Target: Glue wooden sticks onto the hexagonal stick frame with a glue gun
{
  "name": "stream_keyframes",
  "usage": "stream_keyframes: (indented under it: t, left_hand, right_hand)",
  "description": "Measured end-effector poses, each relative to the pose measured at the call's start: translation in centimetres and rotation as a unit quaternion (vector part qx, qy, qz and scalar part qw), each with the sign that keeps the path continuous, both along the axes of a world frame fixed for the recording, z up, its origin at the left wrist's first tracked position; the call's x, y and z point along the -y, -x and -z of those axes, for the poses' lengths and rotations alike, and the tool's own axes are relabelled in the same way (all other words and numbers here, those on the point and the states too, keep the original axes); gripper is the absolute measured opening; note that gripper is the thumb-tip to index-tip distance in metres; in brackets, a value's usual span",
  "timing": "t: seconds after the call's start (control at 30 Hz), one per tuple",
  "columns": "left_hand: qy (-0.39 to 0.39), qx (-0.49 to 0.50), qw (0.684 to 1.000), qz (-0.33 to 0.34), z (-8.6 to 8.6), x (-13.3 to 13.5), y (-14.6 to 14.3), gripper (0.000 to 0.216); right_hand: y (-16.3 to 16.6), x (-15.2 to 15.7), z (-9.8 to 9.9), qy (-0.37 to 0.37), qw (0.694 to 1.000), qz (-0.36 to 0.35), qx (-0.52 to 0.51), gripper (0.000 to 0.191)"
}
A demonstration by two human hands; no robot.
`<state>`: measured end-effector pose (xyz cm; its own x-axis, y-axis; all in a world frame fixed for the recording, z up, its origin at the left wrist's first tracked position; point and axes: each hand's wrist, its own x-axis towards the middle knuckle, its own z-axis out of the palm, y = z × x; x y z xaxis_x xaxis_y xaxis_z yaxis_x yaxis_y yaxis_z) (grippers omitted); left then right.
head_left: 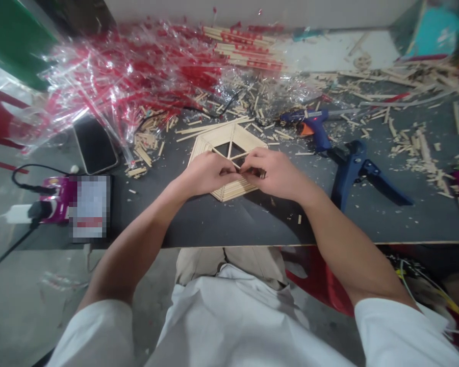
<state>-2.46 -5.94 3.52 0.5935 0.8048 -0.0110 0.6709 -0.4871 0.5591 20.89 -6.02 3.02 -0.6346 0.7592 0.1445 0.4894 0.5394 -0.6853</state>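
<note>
On the dark table before me lies a six-sided frame of pale wooden sticks [233, 192], with crossing sticks over its open middle. My left hand [211, 172] rests on its left side, thumb and fingers pinched near the centre. Close beside it, my right hand [271, 171] is also pinched, its fingertips almost meeting the left ones over the middle. Whatever small piece lies between the fingertips is hidden. Two long loose sticks [214, 127] lie along the frame's far edge.
A blue glue gun [315, 125] and a blue hand cutter [350, 173] lie to the right. Red and clear plastic wrappers [137, 71] heap at the back left. Stick offcuts [424, 153] are scattered about. Phones [95, 145] and a purple power strip [59, 199] sit left.
</note>
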Motion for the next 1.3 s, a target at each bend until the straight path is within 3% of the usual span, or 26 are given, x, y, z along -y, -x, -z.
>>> stream_keyframes:
  t: [0.4,0.67,1.3]
  left_hand:
    - [0.079,0.039,0.995,-0.035,-0.3,-1.4,-0.6,0.019]
    - [0.078,0.003,0.997,-0.009,-0.6,-1.4,-1.0,0.024]
    - [0.099,-0.025,0.995,-0.017,-1.1,-1.1,-1.0,0.030]
  right_hand:
    - [-0.2,-0.5,-0.2,0.046,0.998,0.032,-0.020,0.010]
    - [-0.2,-0.6,-0.3,0.061,0.998,0.033,-0.016,0.010]
    - [-0.5,-0.8,-0.2,0.038,0.999,0.035,0.008,0.011]
